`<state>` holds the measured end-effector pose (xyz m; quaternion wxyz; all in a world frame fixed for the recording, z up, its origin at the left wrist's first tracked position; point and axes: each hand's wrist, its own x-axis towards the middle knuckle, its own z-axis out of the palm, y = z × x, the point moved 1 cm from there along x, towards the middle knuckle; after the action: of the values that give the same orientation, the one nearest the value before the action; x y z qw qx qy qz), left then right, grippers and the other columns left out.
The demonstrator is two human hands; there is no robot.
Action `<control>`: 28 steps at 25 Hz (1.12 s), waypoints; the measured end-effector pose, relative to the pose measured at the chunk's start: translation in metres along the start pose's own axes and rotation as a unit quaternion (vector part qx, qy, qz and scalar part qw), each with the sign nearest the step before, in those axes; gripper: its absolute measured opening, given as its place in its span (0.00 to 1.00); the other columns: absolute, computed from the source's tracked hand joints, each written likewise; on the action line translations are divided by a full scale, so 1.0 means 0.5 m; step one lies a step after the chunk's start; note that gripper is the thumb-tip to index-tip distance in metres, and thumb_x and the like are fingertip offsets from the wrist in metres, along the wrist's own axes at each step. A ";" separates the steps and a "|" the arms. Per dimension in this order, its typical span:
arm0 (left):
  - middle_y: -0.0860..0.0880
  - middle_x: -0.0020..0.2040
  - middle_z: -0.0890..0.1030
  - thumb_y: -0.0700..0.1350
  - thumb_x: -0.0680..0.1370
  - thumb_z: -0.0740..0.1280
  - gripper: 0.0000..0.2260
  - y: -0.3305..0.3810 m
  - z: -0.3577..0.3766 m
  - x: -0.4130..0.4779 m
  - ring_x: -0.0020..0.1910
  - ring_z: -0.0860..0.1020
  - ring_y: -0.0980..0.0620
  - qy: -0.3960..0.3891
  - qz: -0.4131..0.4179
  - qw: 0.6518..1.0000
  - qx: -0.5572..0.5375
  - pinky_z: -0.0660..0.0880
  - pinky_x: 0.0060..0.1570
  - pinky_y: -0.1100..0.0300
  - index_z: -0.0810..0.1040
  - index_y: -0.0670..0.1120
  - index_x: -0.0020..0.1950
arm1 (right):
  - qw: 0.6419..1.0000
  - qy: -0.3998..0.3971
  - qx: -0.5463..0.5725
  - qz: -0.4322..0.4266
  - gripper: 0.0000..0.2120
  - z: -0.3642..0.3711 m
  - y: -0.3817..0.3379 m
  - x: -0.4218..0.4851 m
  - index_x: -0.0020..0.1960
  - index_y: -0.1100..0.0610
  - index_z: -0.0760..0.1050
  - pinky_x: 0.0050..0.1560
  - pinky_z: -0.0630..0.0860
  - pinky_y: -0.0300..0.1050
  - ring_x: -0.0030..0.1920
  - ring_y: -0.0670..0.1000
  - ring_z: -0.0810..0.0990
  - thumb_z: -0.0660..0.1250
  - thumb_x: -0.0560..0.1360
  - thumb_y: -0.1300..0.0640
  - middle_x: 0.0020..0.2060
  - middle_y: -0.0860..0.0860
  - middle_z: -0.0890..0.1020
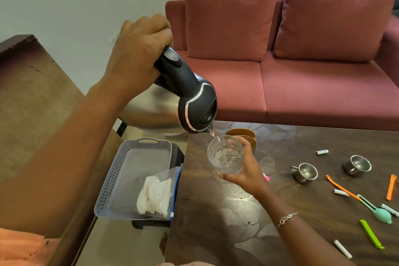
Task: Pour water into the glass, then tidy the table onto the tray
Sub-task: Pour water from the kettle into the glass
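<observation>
The left hand (140, 49) is closed round the black handle of the electric kettle (183, 97), fingers wrapped fully over the top of the grip. The kettle is tipped forward and down from this hand, so the spout is its lowest point and a thin stream of water (216, 136) falls from it. Holding the handle high puts the steel body under the wrist and gives fine control of the tilt.

The right hand (248, 170) grips the glass (225, 155) from the side and below, fingers curled round its far wall. The glass sits directly under the spout and appears lifted off the table (216, 222), with its mouth leaning toward the stream. This shortens the fall and limits splashing. Water is visible inside; the exact level cannot be read.

The pouring step is in hand and the tidying step is not yet begun.

- Tray (108, 190): below the left forearm, beside the table edge and off the table. It holds only a clear zip bag (157, 194) of white pieces.
- Items to collect, all outboard of the right wrist: two steel cups (305, 172), several small white cylinders (341, 192), orange sticks (391, 187), a green clip (371, 233) and a teal tool (375, 209).
- A brown holder (241, 134) stands just beyond the right fingertips.

Risk: overfilling or a shifted tilt would wet the table beneath the glass — level the kettle before setting either object down.
</observation>
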<state>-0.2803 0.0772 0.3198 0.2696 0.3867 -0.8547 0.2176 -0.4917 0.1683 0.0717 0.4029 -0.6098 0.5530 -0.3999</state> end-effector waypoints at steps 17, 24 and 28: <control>0.37 0.46 0.77 0.28 0.65 0.64 0.08 0.012 0.005 -0.004 0.42 0.75 0.36 -0.020 0.033 0.999 0.029 0.68 0.39 0.46 0.74 0.37 0.41 | 1.000 -0.004 0.005 -0.003 0.44 0.003 -0.003 -0.006 0.67 0.48 0.55 0.63 0.70 0.44 0.63 0.49 0.69 0.78 0.61 0.61 0.62 0.47 0.67; 0.37 0.46 0.77 0.29 0.66 0.64 0.08 0.012 0.007 0.000 0.42 0.74 0.37 -0.030 0.044 0.998 0.036 0.67 0.39 0.47 0.73 0.37 0.41 | 1.000 -0.004 0.003 -0.014 0.44 0.002 -0.002 -0.003 0.66 0.47 0.55 0.62 0.69 0.40 0.63 0.49 0.70 0.78 0.60 0.61 0.61 0.46 0.68; 0.38 0.46 0.78 0.29 0.66 0.62 0.07 0.011 0.003 0.001 0.41 0.74 0.37 -0.026 0.047 0.998 0.039 0.66 0.38 0.47 0.73 0.37 0.41 | 1.000 -0.003 0.003 -0.015 0.45 0.005 0.002 -0.002 0.66 0.45 0.55 0.63 0.69 0.42 0.62 0.48 0.70 0.79 0.60 0.60 0.59 0.40 0.67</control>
<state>-0.2852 0.0791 0.3179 0.2210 0.3619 -0.8696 0.2530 -0.4900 0.1691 0.0698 0.4001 -0.6180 0.5418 -0.4054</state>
